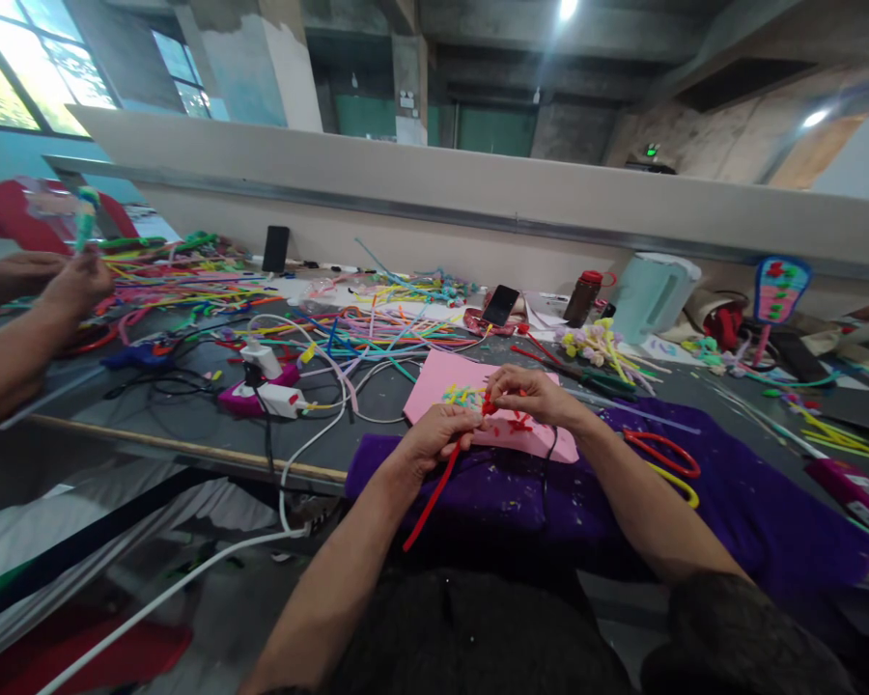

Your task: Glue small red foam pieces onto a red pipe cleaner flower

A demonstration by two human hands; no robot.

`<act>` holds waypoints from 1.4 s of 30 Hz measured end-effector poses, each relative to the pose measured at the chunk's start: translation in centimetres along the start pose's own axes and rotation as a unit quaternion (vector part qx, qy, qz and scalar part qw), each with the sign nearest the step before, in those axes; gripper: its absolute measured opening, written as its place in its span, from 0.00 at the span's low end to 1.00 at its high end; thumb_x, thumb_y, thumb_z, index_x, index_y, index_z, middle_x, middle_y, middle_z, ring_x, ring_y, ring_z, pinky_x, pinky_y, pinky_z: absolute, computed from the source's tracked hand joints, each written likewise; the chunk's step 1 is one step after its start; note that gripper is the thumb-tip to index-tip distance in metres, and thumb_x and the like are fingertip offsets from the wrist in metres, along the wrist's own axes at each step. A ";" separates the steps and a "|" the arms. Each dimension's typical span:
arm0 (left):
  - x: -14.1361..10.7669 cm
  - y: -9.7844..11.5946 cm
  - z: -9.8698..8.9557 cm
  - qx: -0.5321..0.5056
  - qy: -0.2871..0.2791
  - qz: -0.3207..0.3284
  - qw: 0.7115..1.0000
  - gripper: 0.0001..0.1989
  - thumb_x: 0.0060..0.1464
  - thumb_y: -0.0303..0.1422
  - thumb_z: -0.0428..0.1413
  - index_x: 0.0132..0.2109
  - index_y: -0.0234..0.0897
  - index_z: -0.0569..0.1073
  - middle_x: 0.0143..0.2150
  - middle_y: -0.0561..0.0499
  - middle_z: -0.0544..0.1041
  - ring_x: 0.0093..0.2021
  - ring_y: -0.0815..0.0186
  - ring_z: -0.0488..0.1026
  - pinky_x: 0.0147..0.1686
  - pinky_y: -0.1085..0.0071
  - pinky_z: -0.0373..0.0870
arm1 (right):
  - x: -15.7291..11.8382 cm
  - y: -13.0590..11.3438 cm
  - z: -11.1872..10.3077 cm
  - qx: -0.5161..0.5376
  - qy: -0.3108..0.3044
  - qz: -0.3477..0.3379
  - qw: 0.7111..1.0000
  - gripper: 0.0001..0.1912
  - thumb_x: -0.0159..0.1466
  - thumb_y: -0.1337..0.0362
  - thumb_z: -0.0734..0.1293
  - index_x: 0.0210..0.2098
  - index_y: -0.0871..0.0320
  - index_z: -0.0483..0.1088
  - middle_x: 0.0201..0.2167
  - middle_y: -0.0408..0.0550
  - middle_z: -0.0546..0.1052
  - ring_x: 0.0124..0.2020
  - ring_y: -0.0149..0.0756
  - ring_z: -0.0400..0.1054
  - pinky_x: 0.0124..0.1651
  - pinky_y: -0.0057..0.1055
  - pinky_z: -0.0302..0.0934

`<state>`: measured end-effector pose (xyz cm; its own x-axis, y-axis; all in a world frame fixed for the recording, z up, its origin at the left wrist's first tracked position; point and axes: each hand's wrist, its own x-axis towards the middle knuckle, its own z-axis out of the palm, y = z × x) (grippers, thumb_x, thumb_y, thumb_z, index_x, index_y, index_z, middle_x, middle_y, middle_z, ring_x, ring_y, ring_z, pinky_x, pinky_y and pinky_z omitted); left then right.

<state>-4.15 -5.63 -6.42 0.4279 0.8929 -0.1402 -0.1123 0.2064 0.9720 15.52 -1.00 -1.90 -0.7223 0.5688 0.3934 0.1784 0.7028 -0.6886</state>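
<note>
My left hand (440,434) is closed on a red pipe cleaner (434,497), whose long end hangs down to the lower left. Close beside it, my right hand (527,394) pinches the red twisted part of the same piece. Both hands are over a pink sheet (434,376), which bears small yellow and pale green bits (462,396) and several short red pieces (519,423). Under the sheet's near edge lies a purple cloth (492,487). My fingertips partly hide the red twist.
Another person's hands (76,285) work at the far left. White power strips (265,398) with cables lie left of the sheet. Behind are pipe cleaners (383,333), a phone (501,305), a brown bottle (583,297) and a pale green jug (652,294). Pliers (601,381) lie right.
</note>
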 end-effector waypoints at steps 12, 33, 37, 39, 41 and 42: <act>0.1 -0.2 0.0 0.020 -0.011 0.008 1.000 0.11 0.47 0.36 0.54 0.31 0.30 0.74 0.12 0.57 0.65 0.08 0.81 0.48 0.09 0.79 0.36 | 0.1 -0.4 -0.4 -0.022 -0.032 0.019 0.999 0.10 0.59 0.59 0.63 0.28 0.60 0.68 0.35 0.48 0.70 0.37 0.33 0.64 0.41 0.31 0.59; 0.2 -0.1 -0.3 -0.086 -0.016 0.006 0.996 0.12 0.47 0.36 0.54 0.32 0.30 0.73 0.13 0.56 0.66 0.08 0.81 0.49 0.08 0.80 0.38 | -0.3 1.0 0.2 0.129 0.125 0.142 0.973 0.15 0.55 0.59 0.65 0.40 0.59 0.72 0.32 0.47 0.75 0.29 0.29 0.67 0.32 0.27 0.61; 0.3 -0.1 -0.4 -0.144 0.034 0.035 0.988 0.12 0.46 0.37 0.55 0.34 0.30 0.72 0.18 0.55 0.69 0.10 0.81 0.52 0.09 0.81 0.41 | -0.2 1.0 1.8 0.189 0.121 0.209 0.952 0.13 0.54 0.57 0.65 0.32 0.62 0.70 0.25 0.46 0.74 0.21 0.26 0.65 0.20 0.21 0.56; 0.4 0.0 -0.4 -0.169 0.075 0.057 0.981 0.13 0.45 0.38 0.56 0.35 0.32 0.73 0.22 0.54 0.71 0.11 0.82 0.55 0.10 0.82 0.44 | 0.0 0.8 2.9 0.202 0.119 0.223 0.946 0.12 0.54 0.57 0.65 0.28 0.62 0.69 0.22 0.44 0.73 0.18 0.25 0.64 0.18 0.20 0.53; 0.4 0.1 -0.2 -0.181 0.114 0.077 0.974 0.14 0.44 0.39 0.57 0.37 0.33 0.73 0.25 0.54 0.72 0.13 0.81 0.58 0.11 0.82 0.47 | 0.3 0.4 4.0 0.216 0.124 0.222 0.943 0.12 0.53 0.57 0.65 0.25 0.62 0.67 0.21 0.43 0.73 0.17 0.25 0.64 0.17 0.20 0.53; 0.4 0.2 -0.2 -0.182 0.130 0.085 0.971 0.15 0.44 0.39 0.58 0.38 0.34 0.73 0.26 0.54 0.72 0.14 0.81 0.59 0.12 0.82 0.48 | 0.5 0.2 4.5 0.225 0.127 0.219 0.941 0.13 0.53 0.57 0.65 0.25 0.62 0.67 0.21 0.43 0.73 0.17 0.25 0.63 0.16 0.20 0.52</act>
<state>-4.15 -5.17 -6.34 0.1391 0.9877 -0.0720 -0.4907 0.1319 0.8613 12.20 -2.54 -4.58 -0.4525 0.8855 0.1060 0.0793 0.1584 -0.9842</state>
